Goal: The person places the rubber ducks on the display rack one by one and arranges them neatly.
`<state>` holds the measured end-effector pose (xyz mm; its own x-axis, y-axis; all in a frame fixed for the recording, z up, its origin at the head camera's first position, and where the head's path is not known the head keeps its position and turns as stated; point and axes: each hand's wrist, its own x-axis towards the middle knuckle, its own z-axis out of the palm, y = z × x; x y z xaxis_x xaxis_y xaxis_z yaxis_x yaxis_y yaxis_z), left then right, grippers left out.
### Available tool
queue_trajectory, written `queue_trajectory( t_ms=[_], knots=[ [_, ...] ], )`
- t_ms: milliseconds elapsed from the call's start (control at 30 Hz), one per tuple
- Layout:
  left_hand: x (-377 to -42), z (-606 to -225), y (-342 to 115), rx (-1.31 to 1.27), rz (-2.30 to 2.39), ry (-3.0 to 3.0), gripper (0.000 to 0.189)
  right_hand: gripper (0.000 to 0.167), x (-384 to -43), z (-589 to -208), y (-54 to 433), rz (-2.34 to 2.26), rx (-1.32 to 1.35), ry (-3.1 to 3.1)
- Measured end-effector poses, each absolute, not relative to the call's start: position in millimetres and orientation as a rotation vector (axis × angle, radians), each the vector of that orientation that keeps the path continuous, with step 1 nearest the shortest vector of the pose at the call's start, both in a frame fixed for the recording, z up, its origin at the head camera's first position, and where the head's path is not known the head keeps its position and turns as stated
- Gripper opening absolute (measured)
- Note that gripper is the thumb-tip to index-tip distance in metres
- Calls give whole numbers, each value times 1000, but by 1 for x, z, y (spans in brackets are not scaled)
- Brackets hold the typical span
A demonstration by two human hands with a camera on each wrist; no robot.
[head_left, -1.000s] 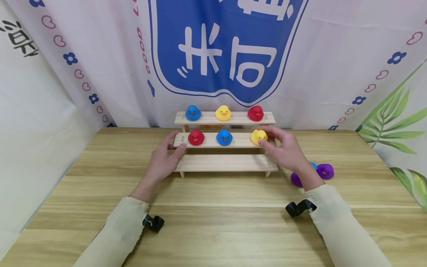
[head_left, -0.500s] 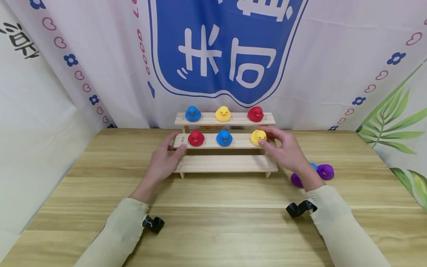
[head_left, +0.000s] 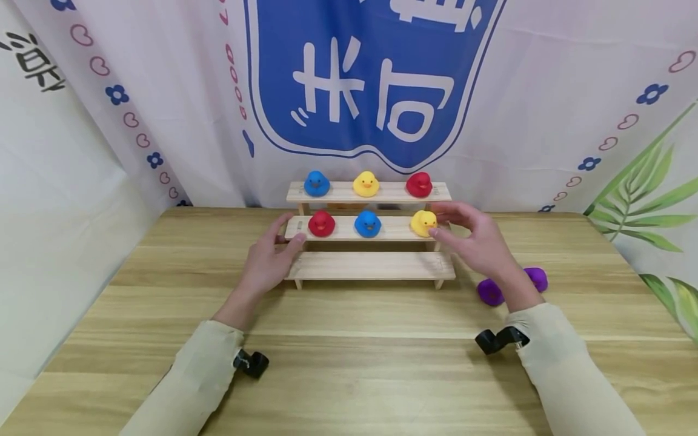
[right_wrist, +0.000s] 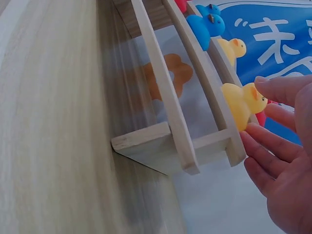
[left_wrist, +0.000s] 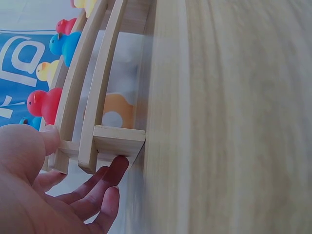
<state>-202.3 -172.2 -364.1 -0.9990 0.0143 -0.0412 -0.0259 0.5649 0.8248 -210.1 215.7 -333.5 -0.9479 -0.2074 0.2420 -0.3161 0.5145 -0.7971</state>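
In the head view, your left hand (head_left: pixel 271 260) holds the left end of the wooden stand (head_left: pixel 371 266), thumb on the front of the middle shelf (head_left: pixel 343 231) and a finger reaching behind it; your right hand (head_left: pixel 477 238) is at the opposite end, its thumb and fingers spread apart around the near yellow duck (head_left: pixel 422 223), which sits upright toward the right of that shelf; along the same shelf sit a blue duck (head_left: pixel 368 224) in the middle and a red duck (head_left: pixel 322 224) on the left; the top shelf carries three more ducks (head_left: pixel 366 184), blue, yellow and red from left to right; two purple toys (head_left: pixel 491 292) lie on the table (head_left: pixel 349 375), showing on either side of your right forearm; a printed cloth (head_left: pixel 518 91) hangs behind.

In the left wrist view, your thumb rests on the shelf end, just beside the red duck; your other fingers curl about the end of the stand, one fingertip at the side panel (left_wrist: pixel 119 139).

In the right wrist view, your thumb tip is by the near yellow duck's beak, your fingers fanned beside its body; you cannot tell here whether they touch it; an orange flower (right_wrist: pixel 174 76) shows behind the shelves.
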Motion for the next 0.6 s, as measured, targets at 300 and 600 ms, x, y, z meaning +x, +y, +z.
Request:
queue_trajectory(
  t_ms=[300,600],
  knots=[
    [-202,-363,-172,-2,1444,2744,74,50,-208,-328,220,1404,434,-2618],
    [-202,-363,-172,-12,1444,2733,74,53,-206,-323,226,1422,357,-2604]
  ],
)
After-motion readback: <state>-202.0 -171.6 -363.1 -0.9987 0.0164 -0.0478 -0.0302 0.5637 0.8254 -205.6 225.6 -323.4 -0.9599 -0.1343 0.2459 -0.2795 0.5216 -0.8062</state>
